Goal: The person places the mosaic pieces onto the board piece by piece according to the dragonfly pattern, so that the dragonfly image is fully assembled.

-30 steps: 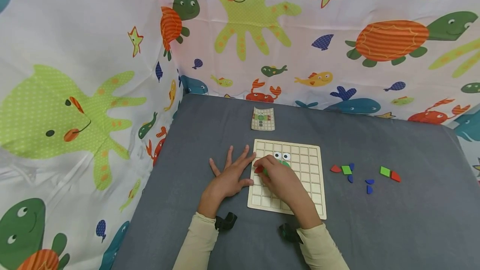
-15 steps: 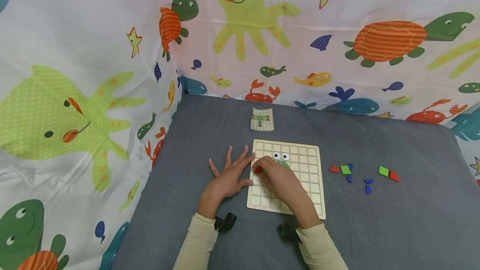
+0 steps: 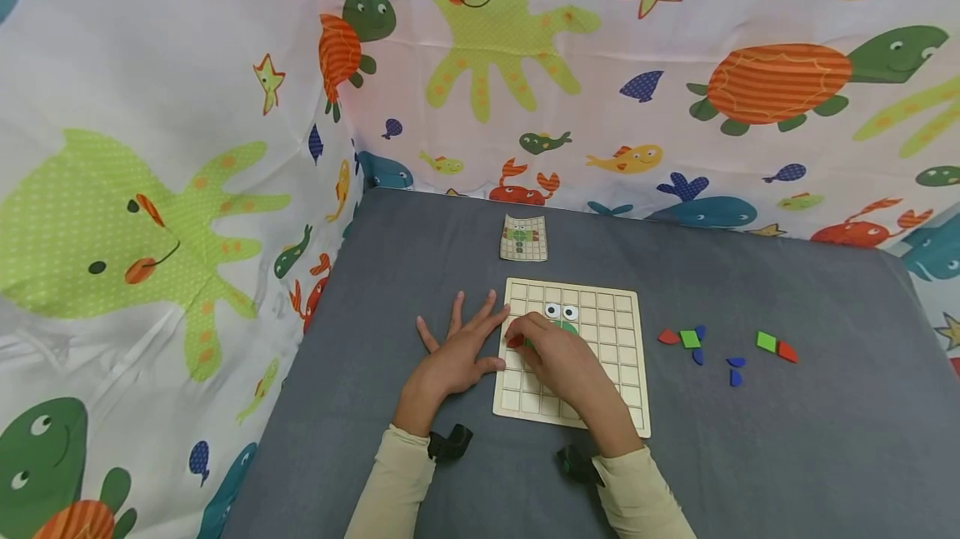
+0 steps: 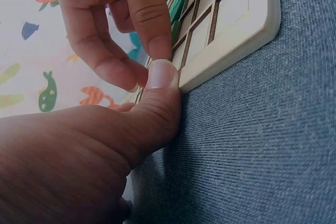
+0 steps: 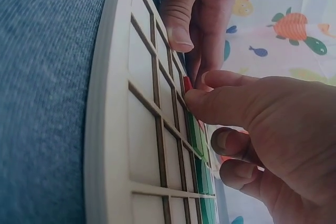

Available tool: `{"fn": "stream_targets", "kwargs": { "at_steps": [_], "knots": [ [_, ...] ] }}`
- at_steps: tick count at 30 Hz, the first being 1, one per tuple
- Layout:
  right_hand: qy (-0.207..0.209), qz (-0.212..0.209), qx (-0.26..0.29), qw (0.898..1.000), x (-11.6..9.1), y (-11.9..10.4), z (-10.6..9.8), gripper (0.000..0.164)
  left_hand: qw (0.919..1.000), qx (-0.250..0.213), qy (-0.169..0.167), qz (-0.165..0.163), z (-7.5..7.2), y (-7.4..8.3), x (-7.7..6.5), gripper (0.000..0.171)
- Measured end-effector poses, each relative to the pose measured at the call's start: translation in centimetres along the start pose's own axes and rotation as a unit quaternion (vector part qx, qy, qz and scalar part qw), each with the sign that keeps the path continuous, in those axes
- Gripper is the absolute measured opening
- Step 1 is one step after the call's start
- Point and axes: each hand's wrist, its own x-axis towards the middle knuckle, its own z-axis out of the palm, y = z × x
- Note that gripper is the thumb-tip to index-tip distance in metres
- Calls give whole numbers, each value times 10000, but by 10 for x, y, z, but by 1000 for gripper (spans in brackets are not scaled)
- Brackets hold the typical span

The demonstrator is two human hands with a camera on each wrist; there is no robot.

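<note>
A wooden grid board (image 3: 609,372) lies on the grey cloth. My left hand (image 3: 453,368) rests beside it with fingers spread, its thumb (image 4: 160,85) against the board's left edge. Over the board's left part, my right hand (image 3: 566,364) pinches a red piece (image 5: 187,84) between thumb and forefinger, low at the grid. Green pieces (image 5: 202,169) sit in the squares beside it, partly covered by the right hand in the head view. Two eye tiles (image 3: 561,311) lie in the grid just above them.
A small pattern card (image 3: 523,250) lies behind the board. To the right are loose pieces: a red one (image 3: 668,337), a green one (image 3: 690,339), several blue ones (image 3: 736,377), another green (image 3: 767,341) and another red (image 3: 787,351). A printed curtain (image 3: 585,131) bounds the back and left.
</note>
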Motion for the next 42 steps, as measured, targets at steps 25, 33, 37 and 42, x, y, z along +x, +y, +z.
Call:
{"fn": "stream_targets", "kwargs": {
  "at_steps": [25, 33, 37, 42],
  "knots": [
    [481, 936, -141, 9943, -30, 19, -27, 16, 10000, 65, 8, -66, 2, 1, 1, 88],
    [756, 1306, 6, 9885, -49, 42, -42, 16, 9999, 63, -7, -79, 1, 1, 0, 89],
    [845, 1589, 53, 9837, -59, 54, -51, 17, 10000, 31, 7, -51, 2, 0, 0, 88],
    [868, 1975, -26, 9765, -73, 68, -60, 20, 10000, 37, -3, -52, 1, 2, 0, 89]
  ]
}}
